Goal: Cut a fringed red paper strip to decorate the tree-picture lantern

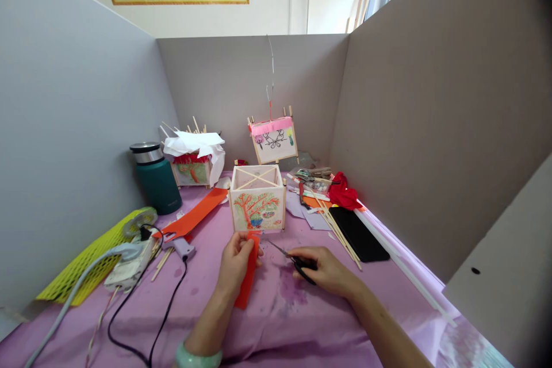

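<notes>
My left hand [236, 260], with a pale green bangle at the wrist, pinches a narrow orange-red paper strip [248, 280] that hangs toward me. Black-handled scissors [304, 268] are in my right hand [324, 269], their blades pointing left toward the strip but apart from it. Just beyond both hands stands a box-shaped paper lantern [257, 207] with a stick frame, crossed sticks over its top and a coloured tree drawing on the front. Behind it is a tilted lantern with a pink fringe [273, 141], hanging from a wire.
To the left are a teal bottle [157, 181], a larger orange paper sheet [199, 214], a glue gun [181, 246], a power strip [129, 267] with cables, and yellow netting [84, 259]. A black phone [359, 234], wooden sticks [338, 230] and red fabric [345, 191] lie right.
</notes>
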The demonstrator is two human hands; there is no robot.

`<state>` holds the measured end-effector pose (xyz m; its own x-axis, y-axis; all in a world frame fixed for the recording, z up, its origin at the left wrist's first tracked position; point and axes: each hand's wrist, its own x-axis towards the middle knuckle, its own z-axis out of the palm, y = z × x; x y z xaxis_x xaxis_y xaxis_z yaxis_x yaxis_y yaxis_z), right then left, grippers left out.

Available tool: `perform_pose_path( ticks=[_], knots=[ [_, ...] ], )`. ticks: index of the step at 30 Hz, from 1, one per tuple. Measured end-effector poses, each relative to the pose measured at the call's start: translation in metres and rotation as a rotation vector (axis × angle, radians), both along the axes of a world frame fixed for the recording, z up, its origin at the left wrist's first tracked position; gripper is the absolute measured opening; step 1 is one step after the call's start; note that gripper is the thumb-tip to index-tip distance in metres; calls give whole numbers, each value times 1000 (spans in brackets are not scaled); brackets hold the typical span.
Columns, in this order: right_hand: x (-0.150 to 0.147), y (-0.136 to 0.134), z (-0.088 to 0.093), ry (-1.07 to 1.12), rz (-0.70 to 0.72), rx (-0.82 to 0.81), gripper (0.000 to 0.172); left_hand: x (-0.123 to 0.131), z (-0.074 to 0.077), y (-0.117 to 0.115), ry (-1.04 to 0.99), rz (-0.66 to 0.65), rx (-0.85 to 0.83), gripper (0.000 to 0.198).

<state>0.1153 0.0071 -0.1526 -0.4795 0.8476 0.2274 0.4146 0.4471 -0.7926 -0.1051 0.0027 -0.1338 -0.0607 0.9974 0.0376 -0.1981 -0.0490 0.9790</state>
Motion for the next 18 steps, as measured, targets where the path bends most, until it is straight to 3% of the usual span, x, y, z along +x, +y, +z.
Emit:
perform_pose_path(
  ticks=[11, 18],
  knots=[
    [-1, -4, 7, 1, 53, -31, 33, 1, 3, 0, 15, -22, 36, 22],
    [-1, -5, 9, 3, 56, -44, 34, 3, -1, 1, 53, -133, 22, 21]
  ],
)
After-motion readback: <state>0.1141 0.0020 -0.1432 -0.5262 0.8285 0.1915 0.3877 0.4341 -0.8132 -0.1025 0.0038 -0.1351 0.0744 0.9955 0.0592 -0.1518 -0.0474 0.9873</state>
